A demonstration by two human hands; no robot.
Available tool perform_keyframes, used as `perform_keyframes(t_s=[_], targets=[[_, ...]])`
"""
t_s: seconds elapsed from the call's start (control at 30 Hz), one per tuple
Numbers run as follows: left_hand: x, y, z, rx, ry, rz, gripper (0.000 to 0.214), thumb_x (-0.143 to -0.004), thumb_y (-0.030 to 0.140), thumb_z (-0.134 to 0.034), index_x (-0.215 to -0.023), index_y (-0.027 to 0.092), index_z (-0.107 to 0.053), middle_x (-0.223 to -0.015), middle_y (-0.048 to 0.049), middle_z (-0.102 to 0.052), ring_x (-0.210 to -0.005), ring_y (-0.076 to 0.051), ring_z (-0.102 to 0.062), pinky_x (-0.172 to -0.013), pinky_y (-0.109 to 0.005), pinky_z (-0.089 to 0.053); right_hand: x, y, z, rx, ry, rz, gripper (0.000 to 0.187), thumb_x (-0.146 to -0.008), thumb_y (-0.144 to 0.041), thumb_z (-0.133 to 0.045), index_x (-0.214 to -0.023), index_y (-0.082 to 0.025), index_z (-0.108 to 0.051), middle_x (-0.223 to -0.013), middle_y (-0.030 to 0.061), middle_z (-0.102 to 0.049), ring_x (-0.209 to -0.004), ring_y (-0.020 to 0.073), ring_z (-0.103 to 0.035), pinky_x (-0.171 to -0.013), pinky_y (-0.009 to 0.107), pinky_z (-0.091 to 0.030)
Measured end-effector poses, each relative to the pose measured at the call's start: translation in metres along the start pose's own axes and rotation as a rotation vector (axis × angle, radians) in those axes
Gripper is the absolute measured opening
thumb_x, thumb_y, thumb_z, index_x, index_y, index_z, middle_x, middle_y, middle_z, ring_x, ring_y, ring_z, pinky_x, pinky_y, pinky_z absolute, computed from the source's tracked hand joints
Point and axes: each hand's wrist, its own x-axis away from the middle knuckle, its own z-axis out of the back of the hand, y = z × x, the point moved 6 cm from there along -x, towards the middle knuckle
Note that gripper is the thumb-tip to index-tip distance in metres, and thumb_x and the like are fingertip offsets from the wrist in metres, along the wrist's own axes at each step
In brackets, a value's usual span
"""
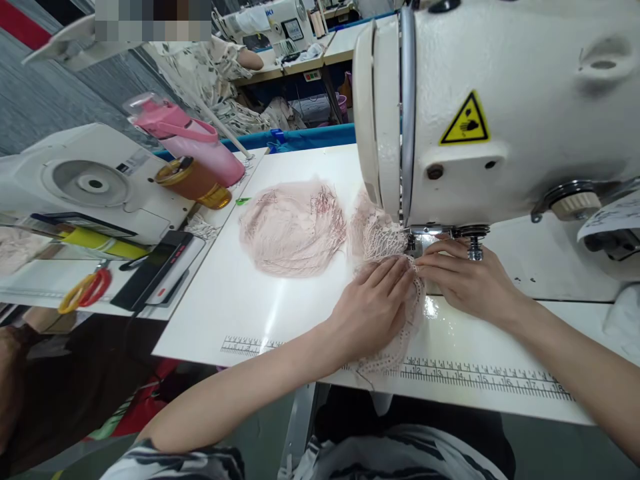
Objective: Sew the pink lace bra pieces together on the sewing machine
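A piece of pale pink lace fabric runs under the presser foot of the white sewing machine. My left hand rests over the lace with its fingers together and bent onto it, the fingertips just in front of the foot; its thumb is hidden. To the right of the foot, my right hand pinches the edge of the same lace, close to my left fingertips. Part of the lace hangs toward the table's front edge beneath my left wrist. A loose round heap of pink lace lies left of the machine.
A printed ruler runs along the front of the white table. At left are another machine, a pink bottle, an amber cup and scissors. Another person in a patterned garment is beyond.
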Motion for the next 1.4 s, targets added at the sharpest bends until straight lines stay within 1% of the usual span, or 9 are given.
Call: perform_keyframes(t_s=[0.17, 0.33, 0.5, 0.63, 0.8, 0.9, 1.13, 1.27, 1.4], targets=[[-0.01, -0.012, -0.006, 0.005, -0.042, -0.012, 0.051, -0.095, 0.025, -0.035, -0.14, 0.003, -0.038, -0.146, -0.0173, -0.039, -0.139, -0.027, -0.034, -0.112, -0.044, -0.036, 0.005, 0.008, -0.007, 0.011, -0.068, -0.08, 0.032, -0.084, -0.001, -0.047, -0.087, -0.024, -0.069, -0.095, -0.0041, -0.073, -0.076, 0.0111, -0.064, -0.063, 0.029, -0.042], [-0.018, -0.024, -0.008, 0.04, -0.043, -0.016, 0.048, -0.095, 0.024, -0.036, -0.138, 0.004, -0.041, -0.145, -0.016, -0.042, -0.138, -0.025, -0.035, -0.113, -0.043, -0.035, 0.009, 0.011, -0.013, 0.019, -0.065, -0.11, 0.028, -0.084, -0.005, -0.049, -0.091, -0.022, -0.07, -0.096, -0.0019, -0.073, -0.084, 0.0137, -0.065, -0.068, 0.029, -0.046], [-0.022, -0.035, -0.012, 0.065, -0.017, -0.025, 0.048, -0.094, 0.024, -0.038, -0.138, 0.006, -0.043, -0.143, -0.0145, -0.045, -0.135, -0.026, -0.04, -0.11, -0.043, -0.04, 0.01, 0.013, -0.018, -0.024, -0.121, -0.198, 0.028, -0.086, -0.009, -0.05, -0.096, -0.026, -0.07, -0.101, -0.0032, -0.072, -0.093, 0.0151, -0.064, -0.076, 0.03, -0.046], [-0.024, -0.039, -0.013, 0.064, 0.009, -0.049, 0.047, -0.092, 0.023, -0.038, -0.135, 0.007, -0.046, -0.14, -0.0136, -0.049, -0.131, -0.025, -0.045, -0.108, -0.042, -0.042, 0.011, 0.014, -0.019, -0.024, -0.181, -0.259, 0.031, -0.088, -0.011, -0.048, -0.101, -0.028, -0.07, -0.105, -0.0021, -0.072, -0.091, 0.0155, -0.064, -0.077, 0.031, -0.045], [-0.023, -0.039, -0.012, 0.045, 0.015, -0.068, 0.047, -0.093, 0.024, -0.038, -0.135, 0.007, -0.047, -0.14, -0.012, -0.05, -0.131, -0.025, -0.046, -0.108, -0.04, -0.041, 0.011, 0.014, -0.019, -0.019, -0.192, -0.299, 0.031, -0.09, -0.014, -0.045, -0.102, -0.028, -0.07, -0.107, -0.0019, -0.071, -0.088, 0.0162, -0.065, -0.075, 0.032, -0.044], [-0.022, -0.04, -0.011, 0.044, 0.017, -0.065, 0.046, -0.094, 0.025, -0.038, -0.135, 0.008, -0.048, -0.14, -0.0117, -0.05, -0.13, -0.025, -0.047, -0.108, -0.04, -0.041, 0.009, 0.012, -0.017, -0.003, -0.183, -0.291, 0.029, -0.09, -0.014, -0.046, -0.099, -0.028, -0.07, -0.106, -0.0028, -0.072, -0.087, 0.0156, -0.065, -0.075, 0.032, -0.043], [-0.023, -0.04, -0.01, 0.029, 0.037, -0.062, 0.045, -0.094, 0.026, -0.037, -0.135, 0.011, -0.049, -0.139, -0.0098, -0.051, -0.128, -0.023, -0.049, -0.107, -0.04, -0.041, 0.004, 0.008, -0.01, 0.088, -0.075, -0.208, 0.021, -0.088, -0.013, -0.053, -0.093, -0.025, -0.069, -0.1, -0.0066, -0.073, -0.075, 0.0124, -0.065, -0.069, 0.031, -0.04], [-0.022, -0.041, -0.009, 0.018, 0.051, -0.063, 0.046, -0.094, 0.026, -0.038, -0.135, 0.011, -0.049, -0.138, -0.0091, -0.052, -0.128, -0.023, -0.049, -0.105, -0.039, -0.042, 0.005, 0.01, -0.011, 0.085, -0.067, -0.19, 0.021, -0.086, -0.011, -0.053, -0.093, -0.024, -0.069, -0.099, -0.0061, -0.073, -0.079, 0.0132, -0.065, -0.071, 0.032, -0.039], [-0.021, -0.042, -0.012, 0.003, 0.053, -0.053, 0.045, -0.094, 0.026, -0.038, -0.136, 0.013, -0.048, -0.139, -0.0072, -0.052, -0.129, -0.022, -0.048, -0.106, -0.038, -0.041, 0.004, 0.01, -0.011, 0.064, -0.034, -0.151, 0.02, -0.086, -0.011, -0.054, -0.093, -0.021, -0.069, -0.098, -0.0057, -0.073, -0.077, 0.0128, -0.065, -0.066, 0.031, -0.04]])
